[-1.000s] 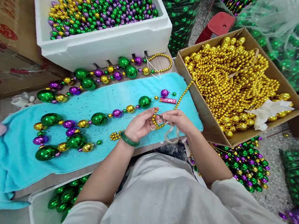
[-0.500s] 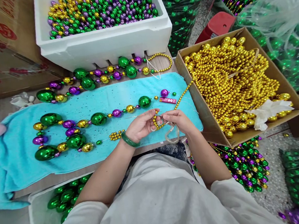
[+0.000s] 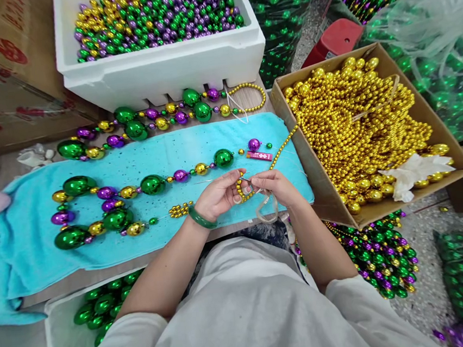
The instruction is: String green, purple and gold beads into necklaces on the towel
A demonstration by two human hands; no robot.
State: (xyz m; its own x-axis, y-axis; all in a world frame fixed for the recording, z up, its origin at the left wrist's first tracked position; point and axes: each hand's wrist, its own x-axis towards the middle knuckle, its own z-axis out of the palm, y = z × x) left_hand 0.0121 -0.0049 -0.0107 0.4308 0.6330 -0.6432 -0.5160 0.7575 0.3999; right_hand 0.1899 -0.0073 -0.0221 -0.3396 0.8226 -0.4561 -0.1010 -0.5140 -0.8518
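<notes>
Hands (image 3: 217, 192) (image 3: 277, 185) hold gold beads (image 3: 239, 184), slim tool (image 3: 248, 180); turquoise towel (image 3: 168, 153) beneath.

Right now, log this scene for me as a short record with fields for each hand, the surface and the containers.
Left hand: holding small gold beads; green bangle on wrist
Right hand: pinched on a thin item, too small to identify
Surface: turquoise towel
On towel: multicolored bead strand, pink packet
To the right: cardboard box of gold strands
Beyond towel: white foam box of loose-looking beads
</notes>
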